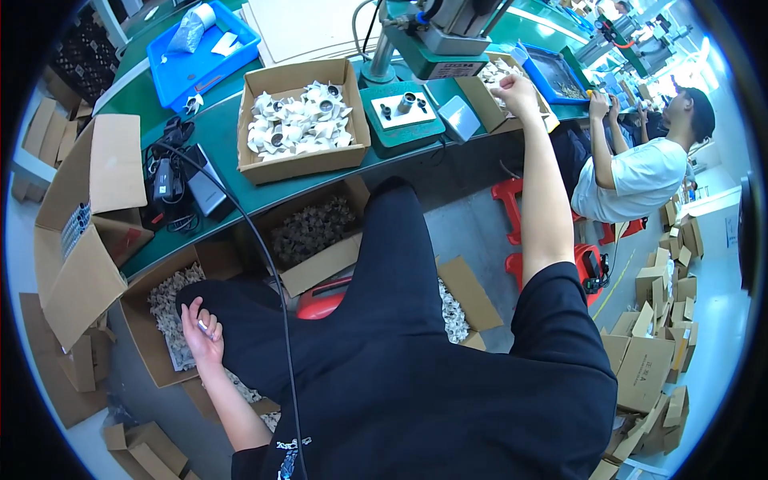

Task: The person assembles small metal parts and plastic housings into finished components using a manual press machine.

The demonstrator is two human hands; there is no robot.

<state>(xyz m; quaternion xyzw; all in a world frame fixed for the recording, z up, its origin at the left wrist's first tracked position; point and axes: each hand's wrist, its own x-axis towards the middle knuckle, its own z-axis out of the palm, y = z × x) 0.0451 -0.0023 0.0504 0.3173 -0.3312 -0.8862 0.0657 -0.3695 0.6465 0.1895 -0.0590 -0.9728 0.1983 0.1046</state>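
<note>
My left hand [202, 334] is palm up beside my knee, over an open carton of pale parts. Its fingers are curled around a small silvery piece [208, 326], probably metal. My right hand [518, 98] is stretched out above a cardboard box [499, 114] of white parts, right of the press. Its fingers are pinched together; what they hold, if anything, cannot be made out. Between the boxes, the bench press [445, 58] stands over a green base fixture [402, 117] with an upright metal cylinder [408, 102]. A larger box [300, 166] holds white finned parts [298, 120].
A blue tray [170, 90] with a plastic bag is at the back left. Adapters and cables [166, 188] lie near an open carton [68, 272]. A black cable crosses my lap. More part-filled cartons [324, 268] are under the bench. A co-worker [632, 172] sits at right.
</note>
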